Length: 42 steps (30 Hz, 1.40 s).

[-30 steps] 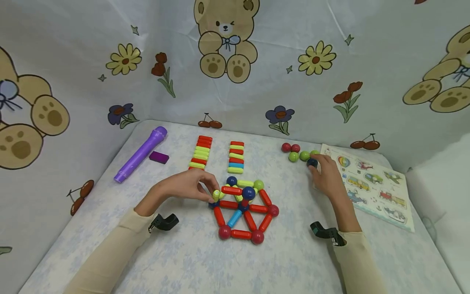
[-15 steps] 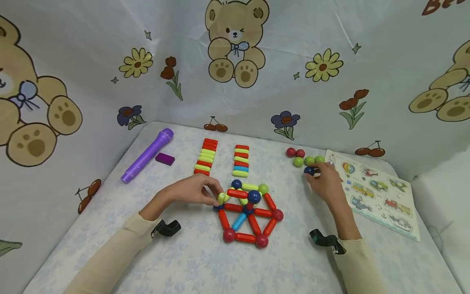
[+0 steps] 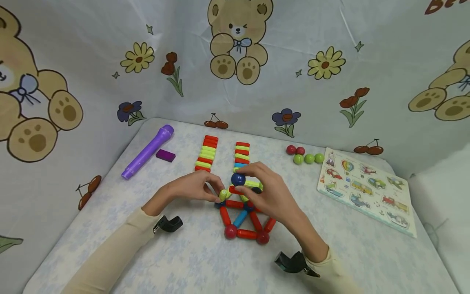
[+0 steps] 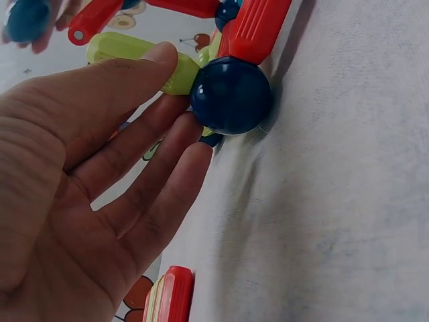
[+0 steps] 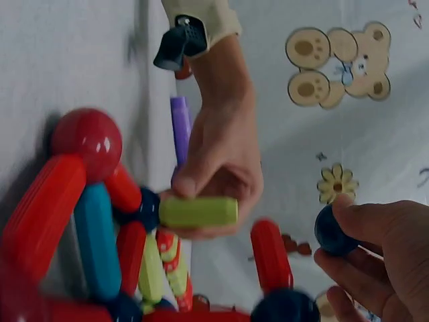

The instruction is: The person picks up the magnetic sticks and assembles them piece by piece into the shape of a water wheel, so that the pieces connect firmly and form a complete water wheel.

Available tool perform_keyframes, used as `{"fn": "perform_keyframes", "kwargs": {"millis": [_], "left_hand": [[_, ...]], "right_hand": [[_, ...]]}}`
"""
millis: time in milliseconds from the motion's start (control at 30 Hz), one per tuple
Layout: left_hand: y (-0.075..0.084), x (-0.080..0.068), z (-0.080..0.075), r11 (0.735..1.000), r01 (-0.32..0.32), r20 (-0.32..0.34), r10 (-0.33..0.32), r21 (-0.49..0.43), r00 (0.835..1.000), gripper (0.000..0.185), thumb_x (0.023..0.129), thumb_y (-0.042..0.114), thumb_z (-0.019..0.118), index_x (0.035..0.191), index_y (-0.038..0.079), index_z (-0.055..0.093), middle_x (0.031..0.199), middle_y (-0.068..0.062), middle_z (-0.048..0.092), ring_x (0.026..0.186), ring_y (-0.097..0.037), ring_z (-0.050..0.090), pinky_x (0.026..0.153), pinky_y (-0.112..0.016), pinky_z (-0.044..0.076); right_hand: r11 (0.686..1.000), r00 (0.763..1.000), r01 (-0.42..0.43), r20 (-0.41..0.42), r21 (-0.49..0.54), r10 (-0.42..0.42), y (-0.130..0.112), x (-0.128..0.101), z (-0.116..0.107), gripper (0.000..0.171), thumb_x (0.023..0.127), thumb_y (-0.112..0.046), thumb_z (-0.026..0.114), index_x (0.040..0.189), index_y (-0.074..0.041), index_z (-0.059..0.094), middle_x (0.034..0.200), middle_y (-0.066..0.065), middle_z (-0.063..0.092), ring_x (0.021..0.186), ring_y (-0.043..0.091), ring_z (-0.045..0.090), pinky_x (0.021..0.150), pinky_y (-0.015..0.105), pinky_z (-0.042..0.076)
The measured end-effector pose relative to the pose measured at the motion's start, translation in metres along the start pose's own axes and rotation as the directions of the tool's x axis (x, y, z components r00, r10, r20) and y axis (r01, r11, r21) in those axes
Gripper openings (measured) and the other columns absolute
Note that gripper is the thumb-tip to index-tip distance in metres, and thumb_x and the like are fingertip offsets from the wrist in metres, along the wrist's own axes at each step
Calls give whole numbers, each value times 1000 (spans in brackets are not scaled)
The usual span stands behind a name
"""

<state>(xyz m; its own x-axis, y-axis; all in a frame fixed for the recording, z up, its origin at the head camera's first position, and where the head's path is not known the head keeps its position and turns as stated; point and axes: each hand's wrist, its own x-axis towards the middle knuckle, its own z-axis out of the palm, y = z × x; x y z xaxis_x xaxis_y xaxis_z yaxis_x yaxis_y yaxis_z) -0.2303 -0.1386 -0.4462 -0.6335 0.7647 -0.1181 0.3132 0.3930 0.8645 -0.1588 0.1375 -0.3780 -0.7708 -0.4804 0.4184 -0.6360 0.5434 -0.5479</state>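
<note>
blue ball point(image 3: 238, 179) – pinched in my right hand point(image 3: 266, 192), above the rod frame point(image 3: 244, 216) mid-table. left hand point(image 3: 194, 188) pinches the green rod point(image 3: 223, 194) at its corner. risk, i judge – magnets snapping crooked, knocking the raised rods loose.

Blue ball point(image 3: 238, 179) held above structure, green rod point(image 3: 223, 194) slanting up from its left corner

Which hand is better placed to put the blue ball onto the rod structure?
Probably the right hand: it already pinches the blue ball just above the structure, while the left hand holds a green rod.
</note>
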Motion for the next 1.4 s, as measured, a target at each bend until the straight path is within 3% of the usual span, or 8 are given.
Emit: {"fn": "perform_keyframes", "kwargs": {"millis": [167, 500, 767, 967, 1067, 1167, 1300, 1400], "left_hand": [[-1, 2, 0, 999, -34, 16, 34, -1, 999, 25, 96, 13, 83, 120, 10, 76, 108, 2, 78, 103, -15, 74, 92, -30, 62], [-1, 4, 0, 999, -36, 45, 37, -14, 998, 30, 97, 13, 82, 125, 9, 76, 106, 3, 78, 101, -14, 74, 93, -31, 62], [2, 3, -2, 999, -35, 42, 36, -22, 998, 23, 96, 9, 82, 118, 9, 76, 105, 2, 78, 100, -14, 74, 92, -29, 62], [2, 3, -6, 1000, -1, 56, 2, -24, 998, 23, 95, 9, 83, 117, 10, 75, 111, 1, 78, 104, -16, 75, 95, -31, 62], [0, -1, -15, 998, 53, -16, -53, 29, 998, 26, 95, 9, 83, 120, 11, 76, 115, 0, 77, 106, -17, 74, 96, -34, 62], [-3, -8, -28, 980, 121, -179, -92, 159, 980, 27, 95, 10, 84, 121, 10, 77, 116, -3, 77, 108, -21, 72, 97, -40, 62], [-10, -13, -38, 908, 249, -355, -122, 337, 927, 29, 95, 13, 85, 123, 10, 77, 120, -6, 75, 113, -27, 68, 101, -47, 58], [-15, -11, -38, 853, 304, -390, -131, 424, 912, 31, 95, 15, 85, 125, 9, 78, 125, -8, 74, 119, -30, 65, 105, -49, 55]], "right_hand": [[996, 996, 64, 68, -57, -60, -14, 12, 21, 43, 88, -14, 92, 128, -11, 75, 122, 1, 75, 110, 20, 71, 101, 43, 56], [973, 992, 41, 122, -229, -13, -9, 8, 37, 44, 86, -23, 94, 126, -12, 79, 117, 1, 78, 109, 18, 71, 102, 45, 53], [984, 986, 3, 163, -176, 27, -9, 8, 31, 44, 90, -24, 91, 130, -13, 77, 121, 1, 76, 110, 19, 71, 101, 44, 57], [993, 973, -97, 206, -61, 107, 1, -1, 3, 43, 95, -24, 86, 136, -15, 74, 132, 4, 72, 113, 23, 72, 90, 43, 64], [988, 959, -145, 238, -45, 152, 11, -9, -12, 40, 97, -24, 84, 135, -17, 74, 132, 3, 72, 118, 25, 71, 96, 48, 63], [984, 944, -174, 278, -27, 174, 19, -15, -21, 39, 97, -22, 83, 135, -17, 74, 132, 3, 72, 121, 26, 69, 99, 52, 61], [986, 930, -167, 334, 17, 152, 29, -18, -30, 41, 97, -22, 83, 136, -16, 73, 131, 0, 72, 120, 22, 69, 99, 51, 61], [985, 921, -165, 364, 53, 135, 34, -17, -35, 40, 97, -20, 84, 135, -15, 73, 130, -2, 72, 119, 20, 70, 98, 49, 62]]}}
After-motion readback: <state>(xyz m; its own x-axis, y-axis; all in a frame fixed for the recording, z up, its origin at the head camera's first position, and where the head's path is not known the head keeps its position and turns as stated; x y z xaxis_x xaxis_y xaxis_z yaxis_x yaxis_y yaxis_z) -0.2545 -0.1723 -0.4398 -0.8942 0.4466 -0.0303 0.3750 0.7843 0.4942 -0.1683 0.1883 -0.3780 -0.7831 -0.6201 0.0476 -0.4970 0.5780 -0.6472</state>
